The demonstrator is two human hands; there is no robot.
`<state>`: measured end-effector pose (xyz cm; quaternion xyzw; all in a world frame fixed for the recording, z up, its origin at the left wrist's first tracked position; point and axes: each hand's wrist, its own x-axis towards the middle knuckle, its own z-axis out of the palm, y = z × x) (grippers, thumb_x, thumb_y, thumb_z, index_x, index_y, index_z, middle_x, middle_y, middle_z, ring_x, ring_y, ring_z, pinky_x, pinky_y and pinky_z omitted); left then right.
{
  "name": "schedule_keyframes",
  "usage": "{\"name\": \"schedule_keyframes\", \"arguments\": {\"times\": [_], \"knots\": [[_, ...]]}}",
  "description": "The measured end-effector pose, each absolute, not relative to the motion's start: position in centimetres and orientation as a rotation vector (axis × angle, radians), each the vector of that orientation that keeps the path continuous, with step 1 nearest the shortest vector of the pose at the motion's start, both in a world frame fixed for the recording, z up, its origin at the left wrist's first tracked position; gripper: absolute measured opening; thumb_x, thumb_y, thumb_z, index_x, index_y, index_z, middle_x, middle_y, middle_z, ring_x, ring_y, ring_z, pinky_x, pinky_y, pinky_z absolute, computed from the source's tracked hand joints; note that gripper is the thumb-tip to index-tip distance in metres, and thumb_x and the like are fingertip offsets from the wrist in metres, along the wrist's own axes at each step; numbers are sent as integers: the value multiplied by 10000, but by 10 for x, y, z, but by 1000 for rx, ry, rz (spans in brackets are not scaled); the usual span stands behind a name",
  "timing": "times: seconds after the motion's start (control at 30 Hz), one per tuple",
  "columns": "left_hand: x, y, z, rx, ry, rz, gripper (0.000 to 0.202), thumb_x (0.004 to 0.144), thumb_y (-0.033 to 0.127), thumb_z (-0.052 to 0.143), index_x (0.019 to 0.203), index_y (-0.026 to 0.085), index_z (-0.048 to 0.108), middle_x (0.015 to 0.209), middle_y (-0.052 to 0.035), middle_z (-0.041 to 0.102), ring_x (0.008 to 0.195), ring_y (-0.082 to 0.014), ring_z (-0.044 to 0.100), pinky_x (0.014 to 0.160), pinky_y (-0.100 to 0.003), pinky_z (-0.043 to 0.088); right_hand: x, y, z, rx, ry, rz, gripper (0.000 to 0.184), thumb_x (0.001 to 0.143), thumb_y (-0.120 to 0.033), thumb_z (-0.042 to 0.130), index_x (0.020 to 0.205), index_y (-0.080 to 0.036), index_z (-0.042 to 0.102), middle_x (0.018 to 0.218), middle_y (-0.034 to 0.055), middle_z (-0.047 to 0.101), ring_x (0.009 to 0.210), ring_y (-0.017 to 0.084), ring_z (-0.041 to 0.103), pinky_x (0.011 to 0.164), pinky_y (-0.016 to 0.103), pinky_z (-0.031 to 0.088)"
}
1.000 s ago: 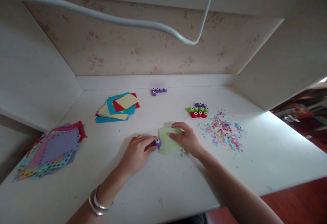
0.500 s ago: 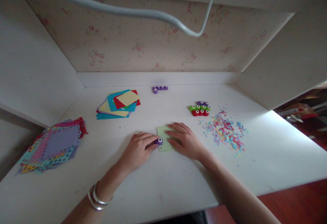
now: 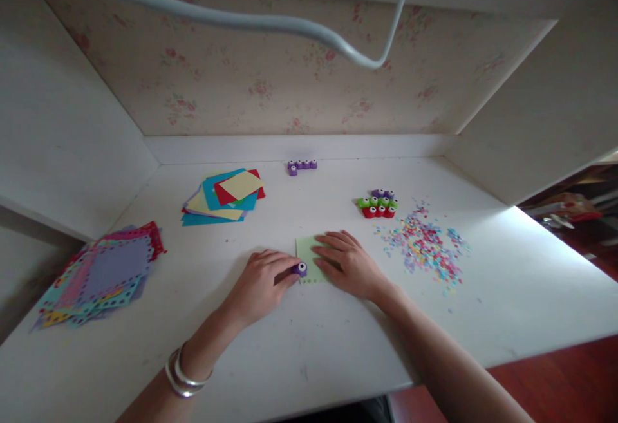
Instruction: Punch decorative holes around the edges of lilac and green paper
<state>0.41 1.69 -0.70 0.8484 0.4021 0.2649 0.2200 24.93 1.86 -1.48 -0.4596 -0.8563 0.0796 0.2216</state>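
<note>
A pale green sheet of paper (image 3: 309,258) lies flat on the white desk, with small punched holes along its near edge. Pinched between thumb and fingers of my left hand (image 3: 264,279) is a purple paper punch (image 3: 300,269) with a star on its white button. The punch sits at the sheet's left edge, close to the near corner. My right hand (image 3: 348,264) rests with fingers spread over the sheet's right part, covering it.
Plain coloured sheets (image 3: 230,196) are piled at the back left; punched sheets (image 3: 116,270) lie at far left. Purple punches (image 3: 302,165) stand at the back, and green, red and purple punches (image 3: 378,204) to the right. Paper confetti (image 3: 427,243) is scattered at right.
The green sheet has shifted slightly away from me beneath the punch, so the punch now sits nearer its near-left corner. Both hands stay almost in place.
</note>
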Motion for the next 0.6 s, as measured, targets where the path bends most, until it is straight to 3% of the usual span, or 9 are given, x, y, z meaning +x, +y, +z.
{"name": "schedule_keyframes", "arguments": {"times": [0.6], "knots": [[5,17,-6,2362,1121,740,177,902,278,652,1072,258,699,1031,-14,748,959,-191,664,891,-367,473,249,18,-14,-1288,-2378,229,284,964,-355,529,1199,-290,674,1315,36,636,1239,249,550,1101,511,360]]}}
